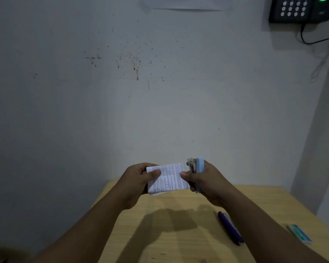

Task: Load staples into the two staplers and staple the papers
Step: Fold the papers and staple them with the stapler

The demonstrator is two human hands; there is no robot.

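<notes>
1. My left hand (139,179) holds the folded papers (169,177) just below the middle of the frame, raised above the worktop (179,234) — thumb across the printed face, the other fingers curled behind.
2. My right hand (205,179) has its grip around the light blue stapler (199,173), held upright with its metal nose at the top; the thumb tip of that same hand also presses on the right edge of the papers.
3. The stapler sits just beside the right edge of the papers; whether its mouth is on the sheet I cannot tell.
4. The purple stapler (229,227) lies on the worktop at lower right, partly hidden by my right forearm.
5. The box of staples (299,233) — pale green and white — lies further right, near the worktop's edge.
6. On the wall (122,92) there are brown spatter marks above centre, and a dark keypad device (300,9) with a green light and a cable in the upper right corner.
</notes>
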